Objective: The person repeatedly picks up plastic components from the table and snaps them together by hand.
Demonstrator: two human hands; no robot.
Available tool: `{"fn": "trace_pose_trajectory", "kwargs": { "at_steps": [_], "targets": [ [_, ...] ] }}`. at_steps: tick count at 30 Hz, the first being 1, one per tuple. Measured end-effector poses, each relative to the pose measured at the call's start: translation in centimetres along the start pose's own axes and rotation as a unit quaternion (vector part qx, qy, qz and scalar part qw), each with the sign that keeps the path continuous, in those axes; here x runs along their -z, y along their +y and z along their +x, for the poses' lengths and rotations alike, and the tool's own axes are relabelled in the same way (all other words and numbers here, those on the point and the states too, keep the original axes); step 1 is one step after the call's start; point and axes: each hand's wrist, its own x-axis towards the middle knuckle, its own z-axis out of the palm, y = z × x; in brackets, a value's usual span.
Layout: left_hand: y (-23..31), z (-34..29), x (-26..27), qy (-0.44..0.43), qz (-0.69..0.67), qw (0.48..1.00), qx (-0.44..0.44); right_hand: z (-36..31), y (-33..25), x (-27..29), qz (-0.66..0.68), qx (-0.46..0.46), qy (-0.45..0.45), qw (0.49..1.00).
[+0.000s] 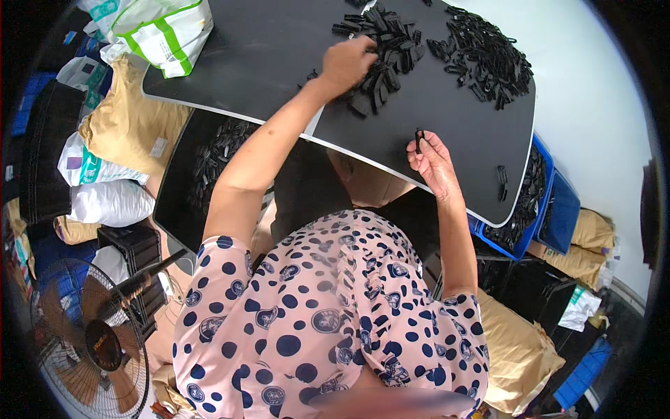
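Note:
My left hand [347, 66] reaches to the near left side of a loose pile of small black elongated parts [392, 52] on the dark table [272, 56]. Its fingertips are partly hidden among the parts, so whether they grip one does not show. Over the table's near edge, my right hand [434, 162] pinches one small black elongated part [419, 140], held upright between thumb and fingers. A second, larger heap of similar black parts [488, 56] lies farther right. A few more black pieces [502, 183] rest near the right edge.
A blue bin [548, 167] of black parts stands against the table's right side. Below the left edge sits a black tray [183, 150] with more parts. A white and green bag [167, 38] is on the table's far left. A fan [98, 342] stands at lower left, near sacks.

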Motion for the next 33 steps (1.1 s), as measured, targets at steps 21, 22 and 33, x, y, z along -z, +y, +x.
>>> {"fn": "trace_pose_trajectory", "kwargs": {
  "at_steps": [21, 22, 33],
  "targets": [
    [2.0, -8.5, -1.2, -0.176, 0.060, 0.975, 0.121, 1.0, 1.4, -0.7, -0.370, 0.018, 0.035, 0.928],
    [1.7, -8.7, -1.5, -0.159, 0.051, 0.983, 0.075, 1.5, 1.2, -0.5, -0.415, 0.028, 0.051, 0.908],
    [7.6, -12.7, 3.2, -0.132, -0.407, 0.867, 0.255, 0.0, -1.7, -2.8, 0.007, -0.050, -0.019, 0.999]
  ]
}}
